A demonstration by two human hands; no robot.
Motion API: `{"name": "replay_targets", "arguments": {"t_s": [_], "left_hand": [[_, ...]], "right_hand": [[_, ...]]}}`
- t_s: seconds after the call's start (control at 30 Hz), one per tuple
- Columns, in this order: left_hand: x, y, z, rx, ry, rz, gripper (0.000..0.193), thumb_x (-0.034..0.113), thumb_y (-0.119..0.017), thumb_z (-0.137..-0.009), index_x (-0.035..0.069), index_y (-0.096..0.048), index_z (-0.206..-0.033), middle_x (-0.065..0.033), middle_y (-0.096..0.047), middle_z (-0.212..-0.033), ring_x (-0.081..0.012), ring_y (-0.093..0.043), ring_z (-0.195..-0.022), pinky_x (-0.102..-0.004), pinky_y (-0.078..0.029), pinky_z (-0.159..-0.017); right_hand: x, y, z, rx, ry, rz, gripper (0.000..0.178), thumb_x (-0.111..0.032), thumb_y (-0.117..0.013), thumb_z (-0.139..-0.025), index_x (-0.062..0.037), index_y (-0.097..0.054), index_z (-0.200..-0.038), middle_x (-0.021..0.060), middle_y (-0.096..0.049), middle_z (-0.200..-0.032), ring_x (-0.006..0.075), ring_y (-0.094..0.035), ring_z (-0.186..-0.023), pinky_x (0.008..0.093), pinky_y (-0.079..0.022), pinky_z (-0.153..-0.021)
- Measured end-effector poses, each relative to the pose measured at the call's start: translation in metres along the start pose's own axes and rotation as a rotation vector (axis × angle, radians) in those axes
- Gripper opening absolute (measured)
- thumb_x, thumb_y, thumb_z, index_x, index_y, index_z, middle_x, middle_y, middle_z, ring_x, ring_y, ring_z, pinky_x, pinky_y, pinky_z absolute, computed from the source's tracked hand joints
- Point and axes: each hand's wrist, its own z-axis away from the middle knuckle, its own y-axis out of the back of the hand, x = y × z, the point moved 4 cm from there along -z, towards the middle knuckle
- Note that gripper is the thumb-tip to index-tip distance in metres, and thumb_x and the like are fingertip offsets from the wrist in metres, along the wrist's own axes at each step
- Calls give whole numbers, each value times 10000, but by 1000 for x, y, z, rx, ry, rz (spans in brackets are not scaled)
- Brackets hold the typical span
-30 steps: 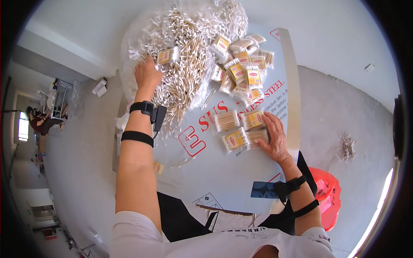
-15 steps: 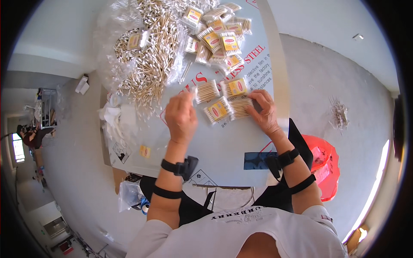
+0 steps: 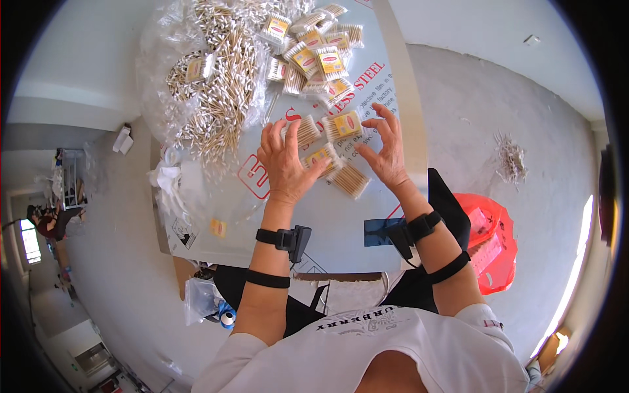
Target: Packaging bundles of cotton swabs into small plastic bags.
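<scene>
Four small packs of cotton swabs lie close together on the table between my hands. My left hand [image 3: 285, 164] is open with spread fingers, over the left edge of the group. Its thumb reaches a pack with a yellow label [image 3: 321, 156], and its fingers partly cover a plain-sided pack [image 3: 306, 131]. My right hand [image 3: 386, 149] is open too, fingers curved, just right of an upper pack with a yellow label [image 3: 343, 125]. Nearest me, a plain-sided pack [image 3: 350, 180] lies tilted. Neither hand holds anything.
A big heap of loose cotton swabs [image 3: 223, 92] spills from clear plastic at the far left. Beside it several packs [image 3: 314, 56] are piled. White cloth or plastic [image 3: 171, 183] lies at the table's left edge. A red bag [image 3: 488, 245] stands on the floor at right.
My left hand has opened and moved right over the packs. My right hand has come off the lower right pack and shifted up. That pack now lies turned and nearer me.
</scene>
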Motion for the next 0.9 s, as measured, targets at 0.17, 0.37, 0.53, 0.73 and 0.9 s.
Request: {"name": "replay_targets", "arguments": {"t_s": [0.17, 0.37, 0.53, 0.73, 0.9], "left_hand": [[-7, -27, 42, -38, 172, -49, 469, 414, -723, -722, 115, -587, -1058, -101, -466, -1147, -333, -397, -1101, -513, -295, -893], [-9, -18, 72, 62, 214, 31, 310, 365, -707, -751, 106, -620, -897, -107, -473, -1168, -327, -397, -1100, -494, -280, -917], [-7, -14, 80, 47, 117, 96, 279, 322, -730, -723, 110, -623, -869, -104, -477, -1174, -323, -389, -1126, -493, -264, -950], [-6, -19, 71, 69, 234, 223, 283, 248, -735, -679, 136, -629, -916, -109, -476, -1194, -332, -376, -1158, -491, -259, -966], [-11, -25, 73, 136, 223, 160, 356, 282, -720, -702, 157, -637, -1024, -115, -465, -1220, -338, -365, -1175, -502, -271, -954]], "right_hand": [[7, -15, 16, -273, -282, -209, 349, -125, -718, -675, -62, -589, -993, 91, -566, -1099, 302, -500, -1058, 430, -379, -927], [-17, -17, 53, -295, -30, -4, 334, -83, -681, -674, -61, -600, -997, 88, -563, -1094, 302, -499, -1041, 424, -416, -882], [-7, -11, 34, -34, -63, -83, 384, 13, -534, -628, -32, -571, -1007, 145, -520, -1156, 342, -486, -1050, 400, -401, -949], [17, -12, 6, -169, -289, -331, 356, -14, -574, -650, -40, -578, -1005, 149, -516, -1154, 324, -498, -1063, 396, -405, -955], [3, -14, 29, -354, 3, -48, 355, -52, -638, -662, -48, -583, -1012, 138, -518, -1141, 319, -499, -1080, 382, -408, -957]]}}
